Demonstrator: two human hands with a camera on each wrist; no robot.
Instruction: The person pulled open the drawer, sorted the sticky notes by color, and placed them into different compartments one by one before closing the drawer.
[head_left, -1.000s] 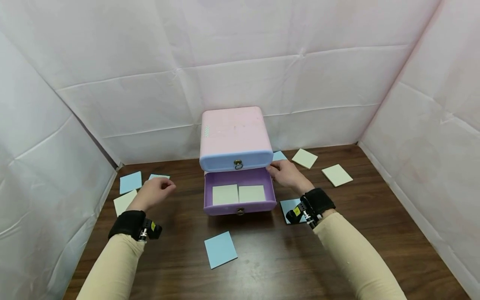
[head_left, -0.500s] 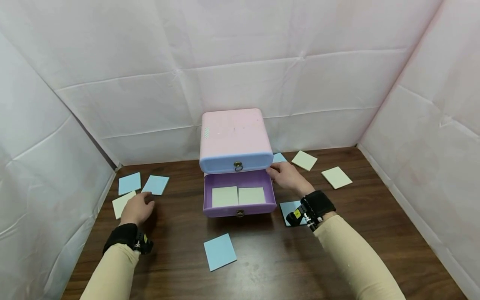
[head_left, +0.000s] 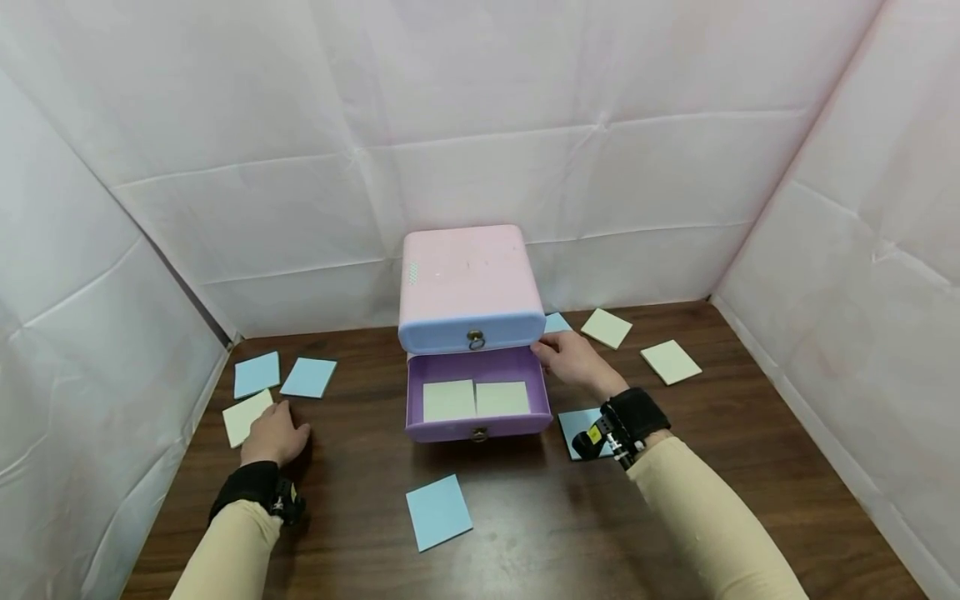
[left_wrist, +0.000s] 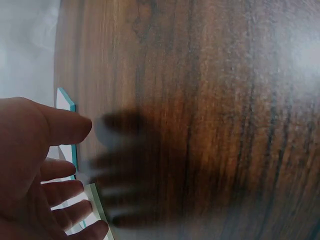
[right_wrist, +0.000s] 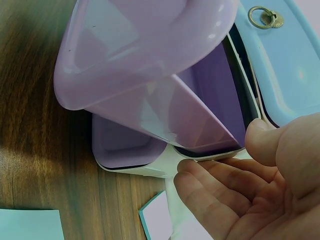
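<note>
head view: my left hand (head_left: 275,433) lies flat, fingers apart, on a pale green note (head_left: 246,417) at the counter's (head_left: 675,467) left edge. it looks thin, light and bendy; best pinched at a corner, its long axis running near-left to far-right. my right hand (head_left: 573,358), fingers loose, touches the purple drawer's (head_left: 480,398) right side.

Right hand (right_wrist: 260,185): fingers rest against side of pink cabinet (right_wrist: 170,162), beside open purple drawer (right_wrist: 145,65). Blue drawer front (right_wrist: 285,65) with brass ring pull (right_wrist: 265,18) shut. Blue note (right_wrist: 156,217) on wooden table (right_wrist: 45,125).
</note>
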